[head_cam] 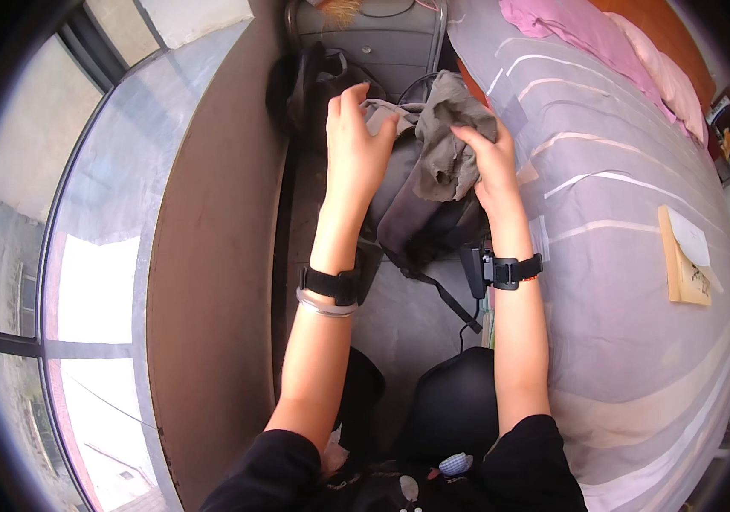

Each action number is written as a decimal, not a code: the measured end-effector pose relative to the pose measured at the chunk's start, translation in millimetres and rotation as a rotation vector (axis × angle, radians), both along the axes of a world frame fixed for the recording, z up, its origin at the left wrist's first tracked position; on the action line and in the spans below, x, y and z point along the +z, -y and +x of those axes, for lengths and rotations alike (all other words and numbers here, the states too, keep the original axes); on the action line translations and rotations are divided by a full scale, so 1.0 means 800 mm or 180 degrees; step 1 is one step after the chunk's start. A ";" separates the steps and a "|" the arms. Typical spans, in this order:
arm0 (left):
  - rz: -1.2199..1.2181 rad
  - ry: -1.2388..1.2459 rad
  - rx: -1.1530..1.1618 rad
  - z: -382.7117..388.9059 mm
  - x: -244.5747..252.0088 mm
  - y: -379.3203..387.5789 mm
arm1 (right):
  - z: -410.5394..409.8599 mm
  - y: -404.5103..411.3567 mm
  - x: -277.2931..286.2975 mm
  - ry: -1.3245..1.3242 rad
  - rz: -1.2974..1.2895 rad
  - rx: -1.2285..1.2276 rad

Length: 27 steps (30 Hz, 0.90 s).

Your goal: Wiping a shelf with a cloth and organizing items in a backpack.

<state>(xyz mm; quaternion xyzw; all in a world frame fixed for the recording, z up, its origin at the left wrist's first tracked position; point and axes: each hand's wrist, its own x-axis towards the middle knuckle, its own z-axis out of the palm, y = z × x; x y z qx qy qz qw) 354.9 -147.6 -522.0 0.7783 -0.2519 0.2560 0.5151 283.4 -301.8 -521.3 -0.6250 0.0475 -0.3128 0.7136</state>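
Note:
A crumpled grey cloth (448, 141) with a small hole or fold near its lower end is gripped by my right hand (496, 160), the thumb lying on top of it. To the left of the cloth my left hand (358, 141) is raised with its fingers apart and nothing in it. Below both hands a dark grey backpack (406, 217) rests on the floor, its black strap (448, 297) trailing towards me. Lighter fabric shows between the hands, at the top of the backpack. Black bands with devices are strapped to both my wrists.
A bed (621, 269) with striped grey covers stands close on the right, bearing a book or envelope (685, 256) and pink bedding (595, 51). A grey drawer cabinet (368, 48) is ahead, with a black bag (320, 77) before it. A low wall (211, 256) and windows run along the left.

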 end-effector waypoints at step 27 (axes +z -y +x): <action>-0.1298 -0.1911 -0.2017 0.001 -0.039 -0.002 | 0.034 0.020 -0.048 0.0043 -0.0607 0.0136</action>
